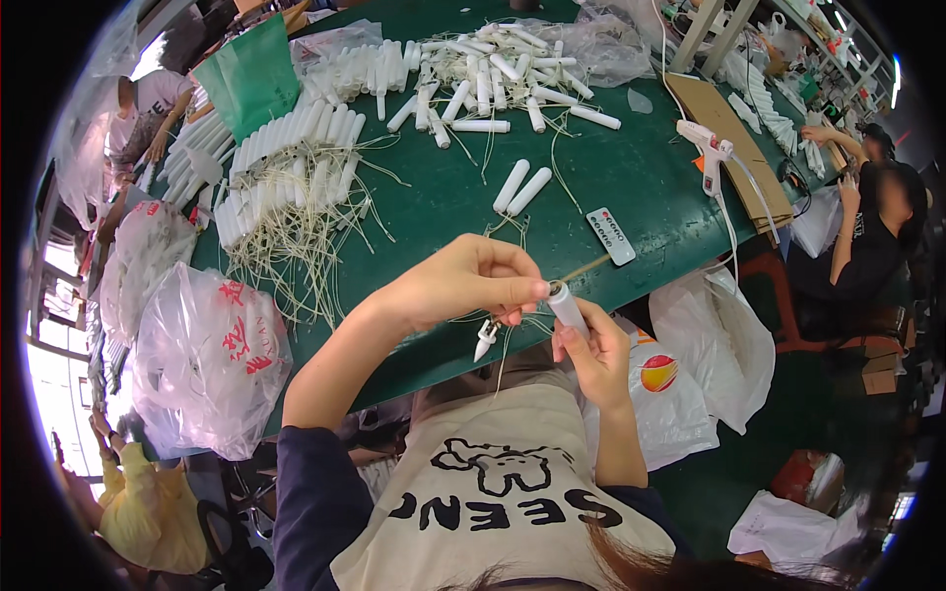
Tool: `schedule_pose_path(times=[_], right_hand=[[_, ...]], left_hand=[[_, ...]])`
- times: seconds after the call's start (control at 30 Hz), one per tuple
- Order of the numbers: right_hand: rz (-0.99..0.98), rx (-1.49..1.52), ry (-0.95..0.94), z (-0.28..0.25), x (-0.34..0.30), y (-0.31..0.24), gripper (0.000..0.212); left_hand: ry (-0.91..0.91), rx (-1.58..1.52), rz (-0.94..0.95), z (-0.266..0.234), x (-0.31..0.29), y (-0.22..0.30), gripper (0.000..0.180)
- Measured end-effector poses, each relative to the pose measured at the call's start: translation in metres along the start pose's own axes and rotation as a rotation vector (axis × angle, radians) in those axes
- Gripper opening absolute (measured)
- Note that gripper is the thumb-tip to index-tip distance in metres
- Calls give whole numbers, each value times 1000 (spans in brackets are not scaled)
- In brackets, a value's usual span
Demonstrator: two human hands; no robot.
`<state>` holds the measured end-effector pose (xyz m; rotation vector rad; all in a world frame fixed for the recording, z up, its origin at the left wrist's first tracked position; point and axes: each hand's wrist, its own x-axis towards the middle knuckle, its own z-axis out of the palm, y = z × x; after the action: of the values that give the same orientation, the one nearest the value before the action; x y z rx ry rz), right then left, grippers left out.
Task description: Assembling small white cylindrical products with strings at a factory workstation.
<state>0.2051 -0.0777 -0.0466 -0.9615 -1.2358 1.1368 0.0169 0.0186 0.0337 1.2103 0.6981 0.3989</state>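
Observation:
My right hand (598,353) is closed around a white plastic tube (567,309), held upright at a tilt near the table's front edge. At its upper end, my left hand (478,281) pinches with thumb and index finger; what lies between the fingertips is too small to make out. A thin brownish strip (586,268) runs from the tube's mouth toward the upper right. Below my left fingers is a small white flame-shaped tip (484,341) with thin wires around it. Two white tubes (511,186) with wires lie just beyond my hands, beside a white remote control (611,236).
Wired white tubes lie in rows (296,148) at left and in a pile (493,74) at the back of the green table (434,212). A glue gun (706,148) rests near cardboard (734,148) at right. Plastic bags (212,345) hang at the edges. Other people sit on both sides.

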Motion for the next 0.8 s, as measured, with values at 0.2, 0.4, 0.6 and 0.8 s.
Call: schedule_pose_path(times=[0.2,0.4,0.6,0.8], right_hand=[[8,19,-15,-5,-3,-1,28],[-65,33,-118,-11,-6,2,26],[-213,-174,-57,-32,27,-3,25],[-233,-1134,467,-65,87,36,38]], left_hand=[[-144,-115,-59,3,9,-6,23],[-388,-162,-52,3,11,-19,33],[-311,-149,-79,2,7,-25,27],[-367,-48,-78,12,-4,-15,27]])
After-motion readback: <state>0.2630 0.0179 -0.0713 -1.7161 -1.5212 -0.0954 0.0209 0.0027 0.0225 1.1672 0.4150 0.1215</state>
